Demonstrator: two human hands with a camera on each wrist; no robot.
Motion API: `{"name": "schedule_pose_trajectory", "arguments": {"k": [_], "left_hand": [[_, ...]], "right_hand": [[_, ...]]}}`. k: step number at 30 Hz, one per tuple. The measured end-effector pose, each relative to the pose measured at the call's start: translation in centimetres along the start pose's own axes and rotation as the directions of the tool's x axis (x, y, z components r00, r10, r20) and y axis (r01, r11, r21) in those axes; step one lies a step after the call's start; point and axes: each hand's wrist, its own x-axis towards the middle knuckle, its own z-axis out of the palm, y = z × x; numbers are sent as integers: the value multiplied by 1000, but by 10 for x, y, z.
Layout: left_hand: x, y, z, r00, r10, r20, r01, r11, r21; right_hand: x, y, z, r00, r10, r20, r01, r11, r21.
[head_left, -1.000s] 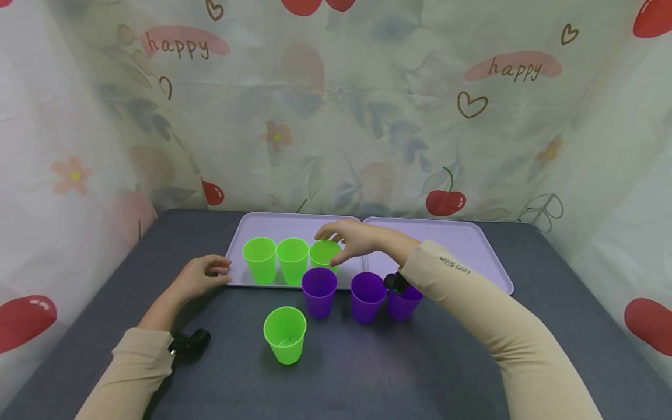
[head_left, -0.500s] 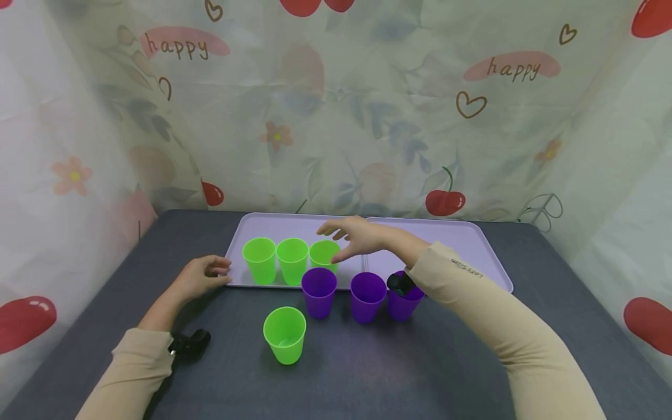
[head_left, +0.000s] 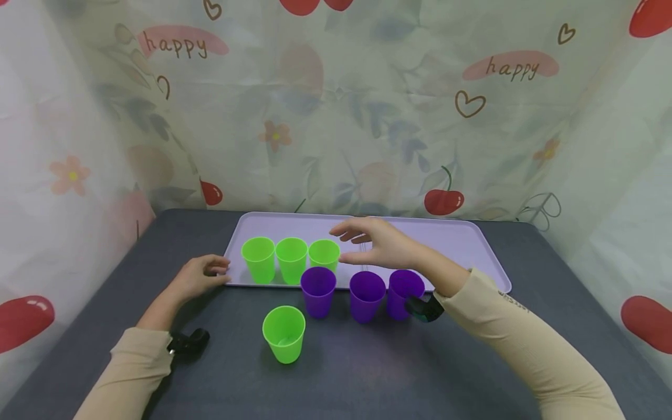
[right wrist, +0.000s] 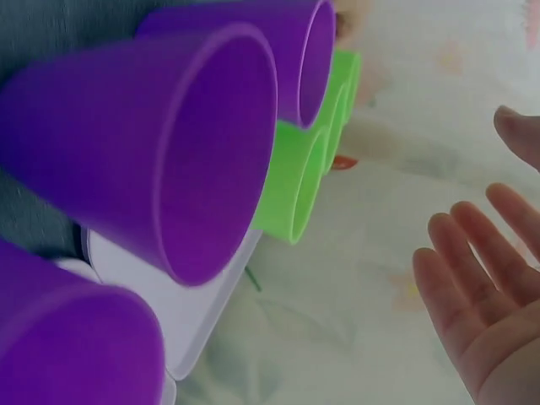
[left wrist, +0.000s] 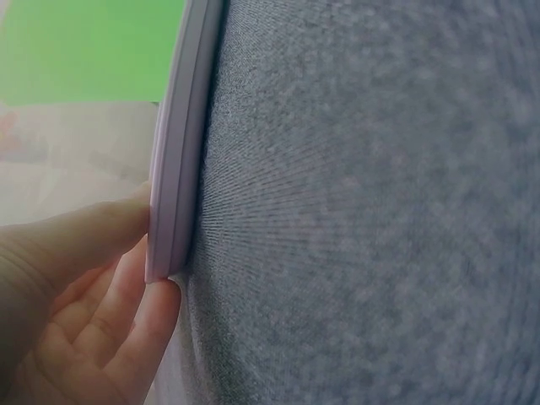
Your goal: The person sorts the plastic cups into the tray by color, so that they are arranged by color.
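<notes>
My left hand (head_left: 198, 277) pinches the front left corner of a lilac tray (head_left: 301, 223); the tray's rim (left wrist: 177, 160) lies between thumb and fingers in the left wrist view. On that tray stand three green cups in a row, the right one (head_left: 324, 252) nearest my right hand (head_left: 385, 244). That hand hangs above the trays, fingers spread and holding nothing. Three purple cups stand upright along the trays' front edge: left (head_left: 318, 291), middle (head_left: 366, 296) and right (head_left: 401, 291). One more green cup (head_left: 284, 335) stands on the table in front of them.
A second lilac tray (head_left: 467, 251) adjoins the first on the right, with no cups on it. The dark grey table (head_left: 420, 373) ends at a printed cloth backdrop (head_left: 336, 116). A black wrist camera (head_left: 425, 309) on the right arm overlaps the right purple cup.
My right hand has moved from over the right green cup on the tray to the right, fingers widening, uncovering that cup. The left hand and the cups stay in place.
</notes>
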Motion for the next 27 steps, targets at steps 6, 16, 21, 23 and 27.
{"name": "schedule_pose_trajectory", "arguments": {"k": [6, 16, 21, 23, 27], "left_hand": [[2, -2, 0, 1000, -6, 2, 6, 1000, -4], [1, -2, 0, 1000, -7, 8, 7, 1000, -5], [1, -1, 0, 1000, -1, 6, 1, 1000, -4], [1, -1, 0, 1000, 3, 6, -3, 1000, -4], [-1, -1, -1, 1000, 9, 4, -9, 1000, -6]], "right_hand": [[-15, -6, 9, 993, -81, -82, 84, 995, 44], [-35, -15, 35, 986, -118, -117, 131, 986, 104], [-41, -20, 51, 991, -106, -78, 116, 983, 142], [-42, -20, 58, 992, -109, -65, 118, 983, 143], [-43, -21, 72, 990, -128, -56, 135, 980, 147]]}}
